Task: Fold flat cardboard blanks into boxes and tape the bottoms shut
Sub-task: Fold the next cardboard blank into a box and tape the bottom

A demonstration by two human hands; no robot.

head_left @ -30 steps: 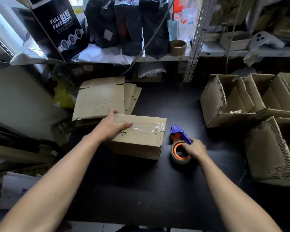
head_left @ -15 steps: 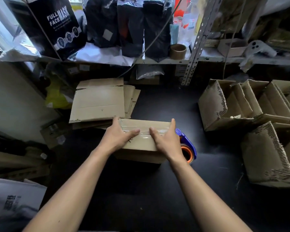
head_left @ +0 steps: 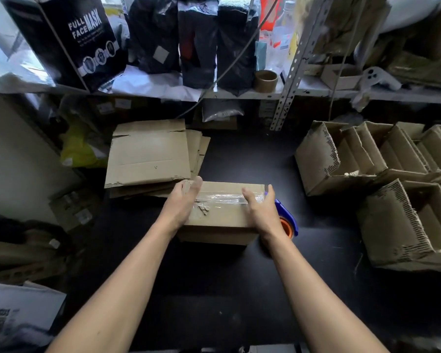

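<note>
At about ten o'clock from the table's centre lies a stack of flat blanks, within easy reach, probably so the next one can be pulled forward. Just beside its near edge, at the centre, stands the box in hand, bottom face up, with a strip of clear tape running along the closed seam. The left hand lies on the box's nine-o'clock end, fingers straight and together, gripping nothing; the right hand lies on the three-o'clock end, fingers likewise extended and flat. Both palms appear placed to smooth the tape ends down, or to take the box by its two ends. Just beside the right wrist, at four o'clock of the box, the tape dispenser rests on the table, free of either hand. At two to three o'clock, well apart, finished boxes sit open-side up in a cluster, seemingly where this one belongs.
</note>
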